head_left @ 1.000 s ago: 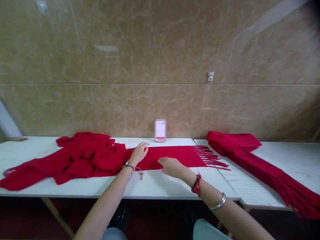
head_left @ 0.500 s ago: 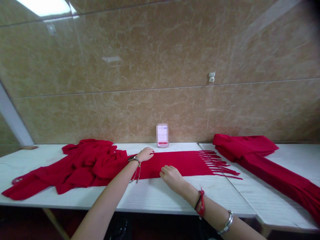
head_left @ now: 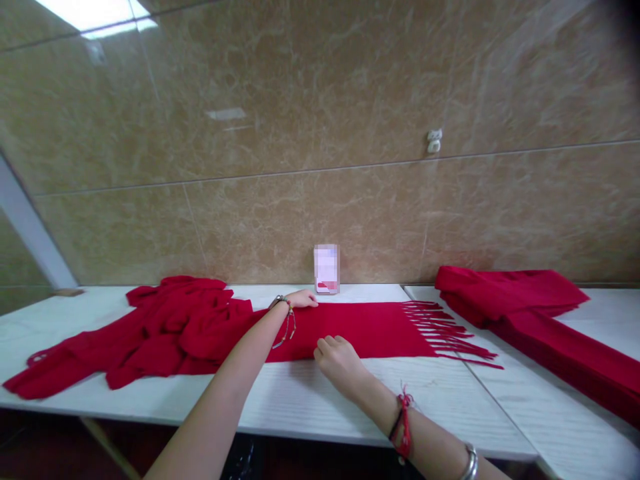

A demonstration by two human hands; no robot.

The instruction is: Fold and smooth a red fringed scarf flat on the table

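Note:
A red scarf (head_left: 377,328) lies flat across the white table, its fringe (head_left: 450,333) spread out to the right. My left hand (head_left: 303,299) is closed at the scarf's far edge, fingers together on the cloth. At the near edge, my right hand (head_left: 339,361) has its fingers curled in on the fabric. The fingertips of both hands are partly hidden. Leftward, the flat cloth runs up to a crumpled heap of red fabric (head_left: 175,327); where one piece ends and another begins cannot be made out.
Folded red scarves (head_left: 505,293) lie on the right, one length trailing toward the front right. A phone (head_left: 327,270) with a blurred screen leans on the tiled wall (head_left: 300,133) behind the white table (head_left: 300,400). A seam between tabletops runs under the fringe.
My left hand has slid a little to the right along the far edge. My right hand has shifted slightly left at the near edge. The camera view has tilted and moved a little.

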